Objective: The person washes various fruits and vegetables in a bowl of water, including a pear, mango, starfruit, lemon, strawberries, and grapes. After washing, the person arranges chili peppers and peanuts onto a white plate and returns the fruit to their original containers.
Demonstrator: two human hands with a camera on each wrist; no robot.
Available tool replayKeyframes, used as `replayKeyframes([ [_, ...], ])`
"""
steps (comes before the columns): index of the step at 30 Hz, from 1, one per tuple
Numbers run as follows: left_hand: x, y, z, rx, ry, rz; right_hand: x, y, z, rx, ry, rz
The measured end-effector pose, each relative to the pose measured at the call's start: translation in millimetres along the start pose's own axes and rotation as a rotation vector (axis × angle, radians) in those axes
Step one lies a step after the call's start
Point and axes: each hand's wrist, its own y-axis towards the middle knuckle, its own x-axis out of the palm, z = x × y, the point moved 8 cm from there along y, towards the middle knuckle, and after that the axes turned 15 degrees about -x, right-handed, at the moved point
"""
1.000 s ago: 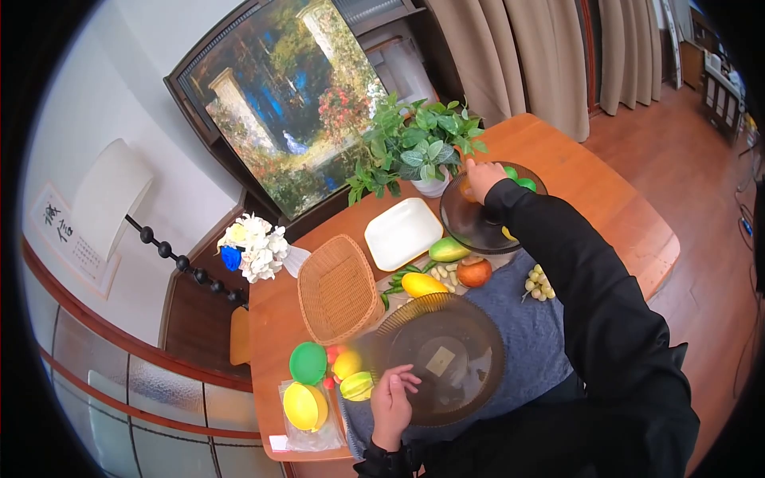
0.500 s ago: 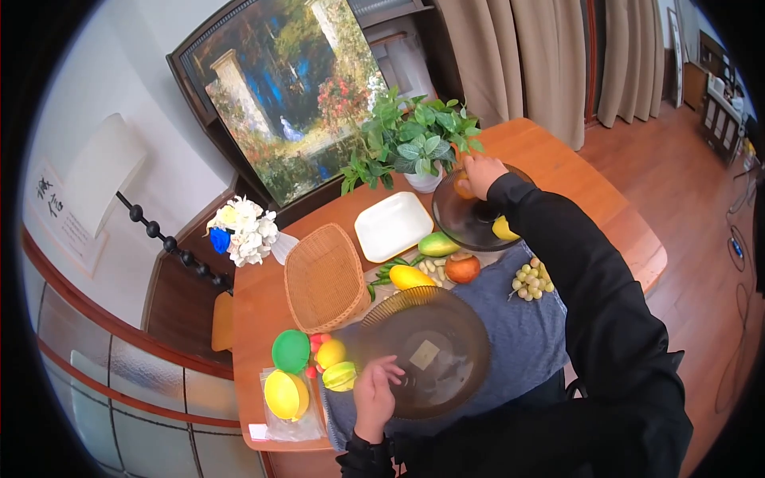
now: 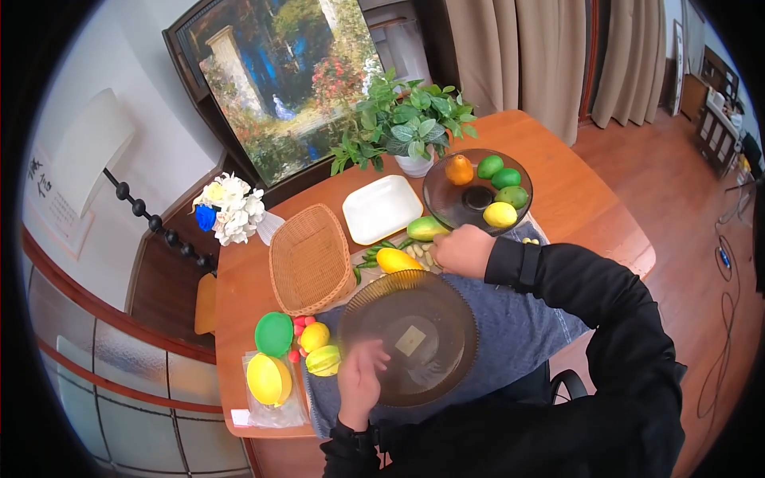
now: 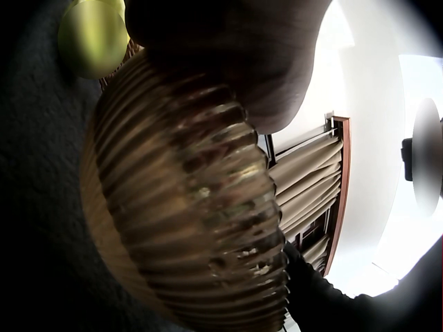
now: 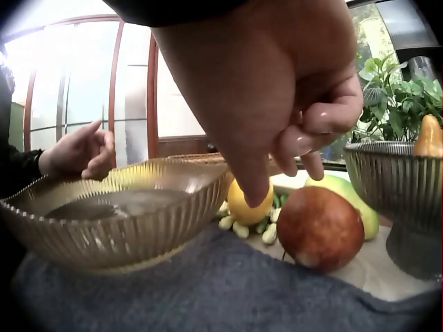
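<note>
My right hand [image 3: 462, 251] is over a round red-brown fruit [image 5: 320, 228], thumb pointing down and fingers loosely bent, nothing between them. From the head view that fruit is hidden beneath the hand. Beyond it stands a dark ribbed footed bowl [image 3: 434, 209] holding an orange pear-shaped fruit [image 3: 460, 170], several green fruits [image 3: 506, 178] and a lemon [image 3: 500, 214]. At the near left rim of a wide ribbed amber bowl [image 3: 446, 319], my left hand [image 3: 360, 382] hovers with relaxed fingers. Only the label and bare bottom show inside that wide bowl.
Around the wide bowl lie a yellow mango-like fruit [image 3: 396, 260], a green papaya-like fruit [image 3: 425, 229], peanuts, green peppers and a star fruit [image 3: 323, 361]. A wicker basket [image 3: 309, 259], white tray [image 3: 382, 209], potted plant [image 3: 414, 131] and yellow bowl [image 3: 268, 379] stand nearby.
My right hand has let go of the orange fruit in the footed bowl and come back toward me, over the red-brown fruit. My left hand stays by the wide bowl.
</note>
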Motion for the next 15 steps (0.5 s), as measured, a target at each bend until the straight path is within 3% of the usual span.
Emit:
replayKeyframes([
  [2,0,1,1,0.009,0.009,0.007,9,-6,-3,0.017,-0.052,0.103],
  [9,1,2,1,0.022,0.087,0.008,2,-19,-6,0.11,-0.082,0.055],
  [13,0,2,0,-0.013,0.096,0.016,-57,-24,-27,0.186,0.029,0.09],
  [15,-1,6,-4,-0.022,0.087,0.035,-88,-25,-37,0.245,0.177,0.284],
])
